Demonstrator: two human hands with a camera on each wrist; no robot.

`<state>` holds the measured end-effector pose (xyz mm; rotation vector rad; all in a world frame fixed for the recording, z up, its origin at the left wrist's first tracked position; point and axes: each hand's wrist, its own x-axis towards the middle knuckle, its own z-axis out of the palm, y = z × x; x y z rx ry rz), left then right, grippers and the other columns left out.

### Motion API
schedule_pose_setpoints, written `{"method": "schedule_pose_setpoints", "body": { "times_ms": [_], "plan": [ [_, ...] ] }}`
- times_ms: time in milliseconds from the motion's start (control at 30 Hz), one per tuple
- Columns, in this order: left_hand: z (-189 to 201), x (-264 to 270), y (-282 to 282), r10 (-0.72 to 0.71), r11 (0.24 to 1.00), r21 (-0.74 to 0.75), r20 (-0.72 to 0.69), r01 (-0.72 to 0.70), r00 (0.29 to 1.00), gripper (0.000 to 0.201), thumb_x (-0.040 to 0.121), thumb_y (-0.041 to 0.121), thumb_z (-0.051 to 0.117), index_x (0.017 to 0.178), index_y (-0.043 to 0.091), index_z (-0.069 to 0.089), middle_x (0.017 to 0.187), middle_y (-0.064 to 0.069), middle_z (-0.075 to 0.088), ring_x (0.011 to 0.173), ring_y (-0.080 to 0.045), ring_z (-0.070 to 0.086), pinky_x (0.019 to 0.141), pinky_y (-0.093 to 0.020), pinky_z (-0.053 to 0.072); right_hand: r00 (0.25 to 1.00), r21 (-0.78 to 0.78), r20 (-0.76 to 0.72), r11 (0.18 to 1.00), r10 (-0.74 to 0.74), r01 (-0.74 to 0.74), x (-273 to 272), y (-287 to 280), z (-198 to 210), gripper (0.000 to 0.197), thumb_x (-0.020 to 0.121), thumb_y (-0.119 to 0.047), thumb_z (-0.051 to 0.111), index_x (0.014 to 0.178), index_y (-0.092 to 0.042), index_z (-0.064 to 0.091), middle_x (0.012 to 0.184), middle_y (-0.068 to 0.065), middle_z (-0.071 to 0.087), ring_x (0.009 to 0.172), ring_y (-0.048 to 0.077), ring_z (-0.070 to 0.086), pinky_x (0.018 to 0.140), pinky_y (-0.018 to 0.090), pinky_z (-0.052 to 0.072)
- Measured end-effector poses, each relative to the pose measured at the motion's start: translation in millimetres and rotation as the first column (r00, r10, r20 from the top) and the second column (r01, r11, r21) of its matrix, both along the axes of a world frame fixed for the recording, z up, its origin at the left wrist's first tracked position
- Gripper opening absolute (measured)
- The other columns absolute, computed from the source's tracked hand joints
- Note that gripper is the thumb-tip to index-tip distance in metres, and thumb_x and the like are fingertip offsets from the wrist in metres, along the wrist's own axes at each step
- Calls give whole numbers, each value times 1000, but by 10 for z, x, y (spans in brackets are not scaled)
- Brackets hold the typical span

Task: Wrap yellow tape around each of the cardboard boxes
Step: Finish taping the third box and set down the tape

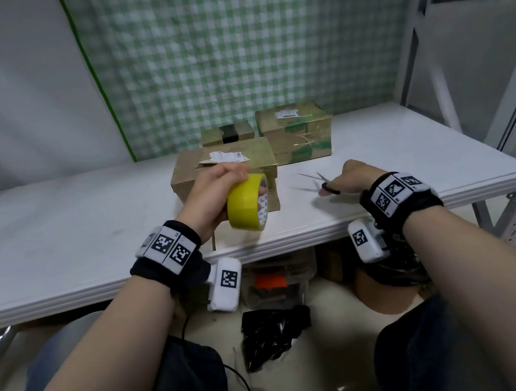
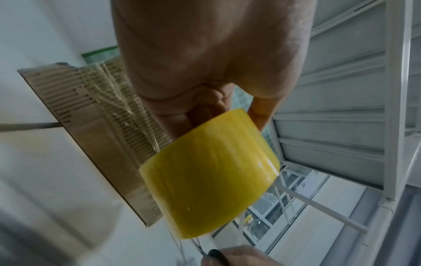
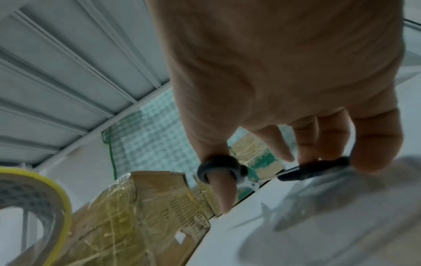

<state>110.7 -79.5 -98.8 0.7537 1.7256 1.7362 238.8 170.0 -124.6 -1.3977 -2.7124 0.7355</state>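
Left hand (image 1: 216,189) raised, fingers curled through yellow tape roll (image 1: 248,207); right hand (image 1: 351,176) low over table, fingers gripping scissors (image 1: 322,183)

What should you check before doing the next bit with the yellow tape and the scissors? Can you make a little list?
1. Left hand grips the yellow tape roll: ok.
2. Right hand has its fingers through the scissors handles: ok.
3. Scissors blades open, ready to cut: ok, though blurred.
4. Nearest cardboard box sits flat on the white table: ok.
5. Tape strip still running from roll to box: cannot tell.
6. Other two boxes taped in yellow: the big box looks wrapped; the small box cannot tell.
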Motion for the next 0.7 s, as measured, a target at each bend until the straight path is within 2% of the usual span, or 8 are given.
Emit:
{"method": "schedule_pose_setpoints", "body": {
  "times_ms": [133, 233, 267, 333, 400, 500, 600, 700],
  "plan": [
    [-19, 104, 40, -95, 995, 33, -3, 95, 996, 16, 101, 5, 54, 116, 4, 60, 96, -29, 73, 70, -36, 72, 64, -42, 61, 996, -16, 59, 997, 73, -72, -21, -29, 22, 42, 81, -39, 81, 95, -3, 62, 108, 16, 64, 91, 27, 60, 68, 32, 46],
    [-35, 141, 65, -113, 992, 47, -4, 113, 994, 18, 101, 6, 54, 119, 6, 60, 97, -27, 74, 69, -36, 72, 65, -42, 62, 991, -77, -64, 990, 116, -121, -32, -46, 33, 59, 82, -32, 82, 126, 2, 64, 121, 18, 67, 100, 27, 65, 86, 33, 53],
    [-38, 154, 71, -116, 992, 51, -8, 117, 993, 19, 101, 7, 54, 119, 7, 59, 98, -27, 74, 69, -36, 72, 66, -43, 62, 976, -77, -169, 986, 136, -150, -38, -92, 57, 53, 87, -32, 79, 128, -1, 65, 118, 14, 68, 91, 20, 65, 79, 28, 52],
    [-43, 174, 78, -113, 991, 69, -8, 114, 994, 16, 101, 6, 54, 117, 8, 59, 96, -26, 74, 67, -36, 72, 65, -42, 61, 870, -47, -462, 974, 174, -220, -62, -246, 147, 36, 93, -40, 71, 117, -13, 72, 113, 3, 71, 75, 10, 60, 66, 24, 46],
    [-47, 191, 89, -110, 990, 84, -11, 111, 994, 15, 102, 7, 54, 116, 10, 58, 96, -26, 74, 67, -36, 72, 65, -42, 60, 736, -34, -642, 951, 215, -308, -81, -408, 265, 28, 93, -47, 69, 102, -23, 76, 111, -6, 73, 71, 11, 62, 62, 29, 47],
    [-49, 204, 110, -113, 989, 87, -47, 117, 992, 18, 102, 10, 55, 120, 10, 58, 98, -22, 76, 74, -37, 73, 70, -44, 60, 664, -27, -679, 893, 313, -449, -106, -640, 385, 22, 88, -48, 75, 97, -28, 78, 95, -14, 73, 71, 8, 63, 59, 27, 48],
    [-40, 228, 128, -63, 993, 92, -59, 68, 996, 18, 102, 9, 55, 120, 11, 58, 95, -11, 78, 73, -29, 76, 59, -34, 58, 636, 25, -688, 887, 350, -461, -158, -722, 369, 22, 85, -36, 81, 94, -16, 78, 72, -9, 70, 64, 5, 59, 55, 19, 44],
    [-22, 264, 142, -39, 992, 122, -14, 40, 999, 33, 103, 6, 54, 134, 16, 53, 106, -13, 76, 73, -28, 77, 56, -33, 58, 593, 66, -724, 890, 354, -451, -211, -718, 354, 16, 84, -24, 82, 86, -9, 75, 74, 0, 71, 64, 10, 66, 64, 25, 51]
  ]
}}
